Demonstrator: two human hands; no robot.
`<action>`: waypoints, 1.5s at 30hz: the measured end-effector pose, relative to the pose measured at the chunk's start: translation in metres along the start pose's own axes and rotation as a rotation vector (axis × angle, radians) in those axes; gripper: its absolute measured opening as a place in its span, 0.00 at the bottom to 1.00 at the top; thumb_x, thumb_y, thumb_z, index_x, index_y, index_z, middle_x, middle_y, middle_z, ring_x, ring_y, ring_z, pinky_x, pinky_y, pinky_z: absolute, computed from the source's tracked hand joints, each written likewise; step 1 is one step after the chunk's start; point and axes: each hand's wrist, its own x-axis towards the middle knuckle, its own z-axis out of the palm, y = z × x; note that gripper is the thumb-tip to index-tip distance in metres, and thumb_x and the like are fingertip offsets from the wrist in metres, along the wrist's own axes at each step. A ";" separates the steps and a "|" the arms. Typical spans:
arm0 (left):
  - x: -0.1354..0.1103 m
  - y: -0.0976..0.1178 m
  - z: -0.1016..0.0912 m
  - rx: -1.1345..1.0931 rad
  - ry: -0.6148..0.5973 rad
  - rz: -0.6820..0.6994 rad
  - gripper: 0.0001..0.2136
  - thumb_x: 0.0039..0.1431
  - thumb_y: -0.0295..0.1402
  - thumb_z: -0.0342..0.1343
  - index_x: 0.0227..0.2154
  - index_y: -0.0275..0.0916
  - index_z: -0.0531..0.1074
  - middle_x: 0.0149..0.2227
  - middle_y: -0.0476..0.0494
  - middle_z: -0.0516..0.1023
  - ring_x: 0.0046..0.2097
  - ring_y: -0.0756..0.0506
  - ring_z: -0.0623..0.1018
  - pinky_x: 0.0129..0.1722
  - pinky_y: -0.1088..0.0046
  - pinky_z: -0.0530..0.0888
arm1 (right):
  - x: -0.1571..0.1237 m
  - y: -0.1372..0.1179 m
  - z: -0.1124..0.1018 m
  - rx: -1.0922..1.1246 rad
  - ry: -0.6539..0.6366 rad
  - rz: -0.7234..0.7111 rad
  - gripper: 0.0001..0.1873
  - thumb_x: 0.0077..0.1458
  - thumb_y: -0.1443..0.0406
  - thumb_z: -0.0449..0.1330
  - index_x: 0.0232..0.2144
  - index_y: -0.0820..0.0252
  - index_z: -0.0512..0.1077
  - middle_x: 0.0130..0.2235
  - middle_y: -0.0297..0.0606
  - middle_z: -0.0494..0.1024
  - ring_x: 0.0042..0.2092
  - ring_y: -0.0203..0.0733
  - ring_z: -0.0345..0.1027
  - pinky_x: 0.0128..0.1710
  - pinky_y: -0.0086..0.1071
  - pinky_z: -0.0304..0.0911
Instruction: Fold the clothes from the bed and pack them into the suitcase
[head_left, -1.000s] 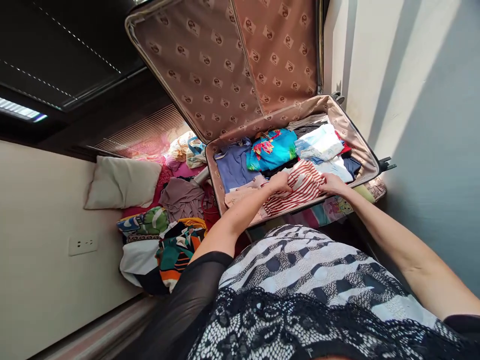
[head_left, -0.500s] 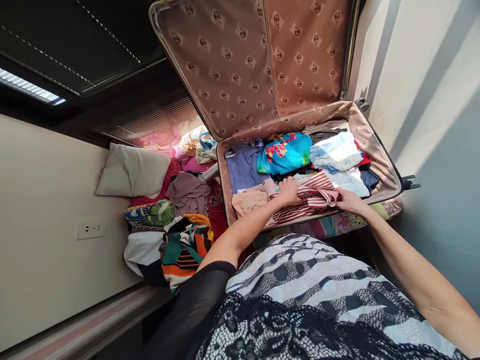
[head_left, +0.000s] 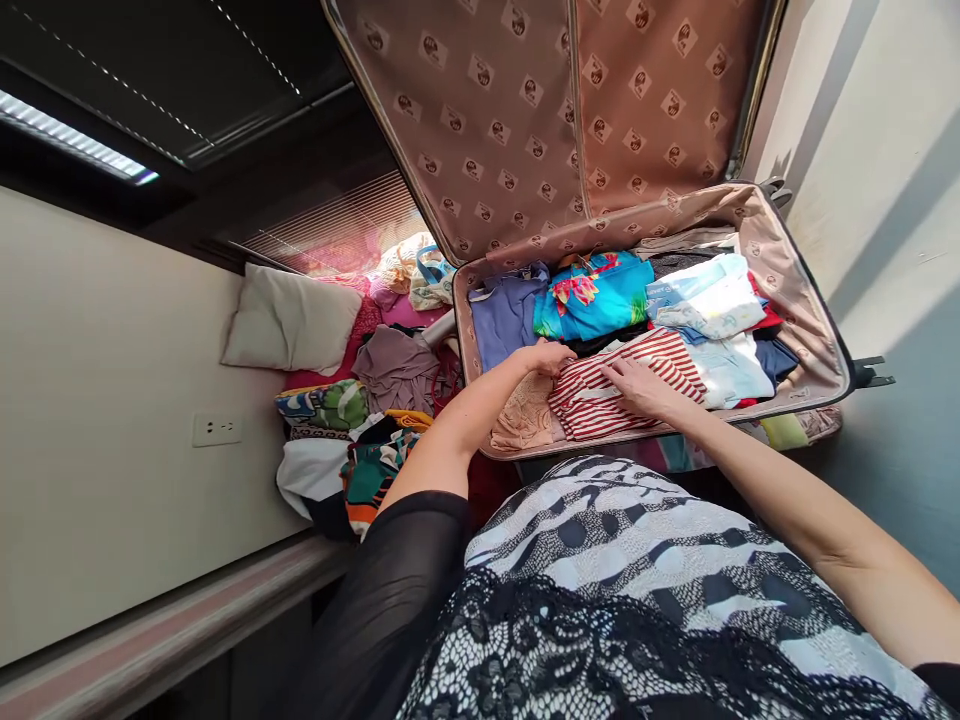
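An open suitcase with a brown patterned lining lies on a bed, its lid standing up behind. Folded clothes fill it. A red and white striped garment lies flat at the near side. My right hand rests flat on top of it, fingers spread. My left hand touches its left edge, next to a beige lace piece. Behind lie a purple-blue top, a turquoise flowered garment and white and pale blue folded items.
Left of the suitcase a heap of loose clothes covers the bed, with a mauve garment and a white pillow against the wall. A wall socket sits on the left wall. A pale wall runs along the right.
The striped garment was bunched between both hands; now it lies flat in the suitcase with my right hand pressed on it. The view has shifted right.
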 end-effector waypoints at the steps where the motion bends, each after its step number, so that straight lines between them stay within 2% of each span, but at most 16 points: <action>1: -0.003 -0.008 0.001 -0.001 -0.009 -0.003 0.31 0.46 0.27 0.69 0.58 0.46 0.78 0.62 0.39 0.80 0.65 0.34 0.76 0.68 0.58 0.65 | 0.005 0.001 0.007 -0.017 -0.036 0.013 0.36 0.57 0.68 0.63 0.67 0.67 0.68 0.62 0.61 0.72 0.60 0.64 0.65 0.57 0.47 0.64; 5: -0.026 -0.039 0.013 0.004 -0.055 -0.057 0.30 0.41 0.37 0.76 0.52 0.42 0.81 0.55 0.38 0.83 0.62 0.31 0.76 0.63 0.61 0.70 | 0.004 0.011 0.029 -0.055 0.007 0.019 0.34 0.55 0.65 0.66 0.63 0.67 0.71 0.61 0.61 0.72 0.60 0.65 0.64 0.57 0.48 0.61; 9: -0.058 -0.055 0.030 0.022 -0.061 -0.041 0.41 0.43 0.42 0.77 0.63 0.41 0.74 0.60 0.37 0.79 0.61 0.33 0.76 0.58 0.65 0.72 | -0.003 0.019 0.040 -0.056 0.054 -0.013 0.33 0.57 0.64 0.65 0.63 0.68 0.70 0.59 0.58 0.73 0.58 0.63 0.65 0.55 0.47 0.60; 11: -0.073 -0.047 0.043 0.085 0.001 -0.075 0.37 0.49 0.39 0.75 0.62 0.38 0.75 0.60 0.33 0.77 0.60 0.32 0.76 0.57 0.62 0.72 | -0.003 0.020 0.042 -0.053 0.076 -0.026 0.33 0.58 0.64 0.64 0.64 0.68 0.69 0.60 0.58 0.73 0.57 0.62 0.65 0.55 0.46 0.60; 13: -0.086 -0.031 0.061 0.212 0.128 -0.083 0.22 0.58 0.34 0.70 0.55 0.38 0.80 0.62 0.30 0.75 0.62 0.30 0.74 0.59 0.56 0.70 | -0.004 0.022 0.044 -0.056 0.093 -0.037 0.33 0.58 0.63 0.64 0.64 0.68 0.69 0.60 0.58 0.73 0.56 0.61 0.66 0.55 0.46 0.60; 15: -0.099 -0.013 0.083 0.316 0.236 0.015 0.10 0.65 0.29 0.62 0.47 0.38 0.83 0.62 0.28 0.75 0.63 0.30 0.72 0.61 0.51 0.67 | -0.004 0.023 0.046 -0.061 0.104 -0.046 0.33 0.58 0.64 0.63 0.65 0.68 0.69 0.60 0.58 0.73 0.57 0.62 0.65 0.55 0.46 0.60; 18: -0.115 0.004 0.114 0.351 0.244 0.212 0.12 0.71 0.27 0.54 0.45 0.37 0.83 0.54 0.30 0.79 0.57 0.35 0.77 0.59 0.55 0.69 | -0.005 0.024 0.049 -0.056 0.125 -0.055 0.33 0.59 0.64 0.63 0.65 0.67 0.69 0.60 0.57 0.73 0.58 0.62 0.65 0.56 0.47 0.60; 21: -0.122 0.004 0.127 0.307 0.223 0.246 0.12 0.72 0.27 0.53 0.48 0.35 0.82 0.51 0.31 0.80 0.51 0.38 0.80 0.55 0.60 0.73 | -0.006 0.024 0.051 -0.059 0.139 -0.041 0.32 0.59 0.64 0.63 0.65 0.67 0.70 0.60 0.58 0.73 0.59 0.63 0.65 0.58 0.50 0.60; 23: -0.120 -0.001 0.125 0.250 0.262 0.210 0.15 0.68 0.27 0.58 0.55 0.32 0.78 0.57 0.28 0.78 0.56 0.36 0.79 0.58 0.61 0.73 | -0.006 0.024 0.052 -0.065 0.136 -0.031 0.32 0.59 0.64 0.62 0.65 0.69 0.70 0.60 0.59 0.73 0.58 0.63 0.65 0.58 0.50 0.60; 27: -0.108 -0.011 0.114 0.154 0.265 0.013 0.40 0.57 0.28 0.69 0.72 0.32 0.62 0.72 0.21 0.63 0.70 0.28 0.68 0.68 0.53 0.68 | -0.005 0.024 0.052 -0.067 0.131 -0.024 0.32 0.59 0.63 0.62 0.65 0.68 0.71 0.59 0.59 0.73 0.57 0.63 0.65 0.57 0.50 0.61; 31: -0.094 -0.020 0.102 0.141 0.240 -0.216 0.44 0.60 0.34 0.69 0.76 0.36 0.55 0.77 0.21 0.54 0.76 0.24 0.58 0.70 0.42 0.62 | -0.004 0.027 0.055 -0.070 0.130 -0.023 0.33 0.59 0.62 0.62 0.65 0.67 0.70 0.59 0.58 0.73 0.57 0.63 0.65 0.56 0.49 0.60; 33: -0.086 -0.026 0.092 0.147 0.253 -0.257 0.50 0.56 0.40 0.74 0.76 0.36 0.55 0.76 0.19 0.55 0.75 0.24 0.59 0.71 0.42 0.59 | -0.003 0.028 0.056 -0.073 0.143 -0.026 0.33 0.58 0.62 0.62 0.65 0.66 0.70 0.59 0.58 0.73 0.57 0.63 0.65 0.55 0.49 0.60; 35: -0.077 -0.031 0.081 0.138 0.220 -0.258 0.54 0.46 0.46 0.79 0.73 0.35 0.59 0.71 0.20 0.64 0.71 0.24 0.66 0.70 0.45 0.61 | -0.002 0.030 0.057 -0.073 0.153 -0.032 0.32 0.58 0.62 0.62 0.64 0.64 0.70 0.60 0.57 0.73 0.57 0.63 0.65 0.55 0.48 0.60; 37: -0.069 -0.032 0.070 0.131 0.146 -0.245 0.51 0.41 0.47 0.81 0.68 0.35 0.68 0.65 0.23 0.73 0.66 0.25 0.73 0.68 0.49 0.65 | -0.001 0.030 0.058 -0.071 0.150 -0.037 0.32 0.57 0.62 0.62 0.64 0.64 0.71 0.60 0.57 0.73 0.58 0.62 0.65 0.56 0.48 0.60; 41: -0.064 -0.022 0.055 0.114 -0.029 -0.232 0.31 0.46 0.42 0.78 0.53 0.34 0.80 0.55 0.28 0.83 0.58 0.29 0.81 0.59 0.59 0.75 | -0.001 0.031 0.058 -0.066 0.128 -0.017 0.33 0.59 0.61 0.62 0.65 0.67 0.71 0.60 0.58 0.73 0.58 0.63 0.65 0.57 0.50 0.60; 45: -0.081 -0.005 0.055 0.054 -0.015 -0.255 0.29 0.50 0.34 0.73 0.57 0.36 0.78 0.55 0.32 0.84 0.55 0.32 0.84 0.52 0.66 0.79 | 0.001 0.036 0.061 -0.048 0.130 -0.032 0.34 0.58 0.62 0.63 0.66 0.66 0.71 0.60 0.57 0.74 0.58 0.63 0.66 0.57 0.50 0.60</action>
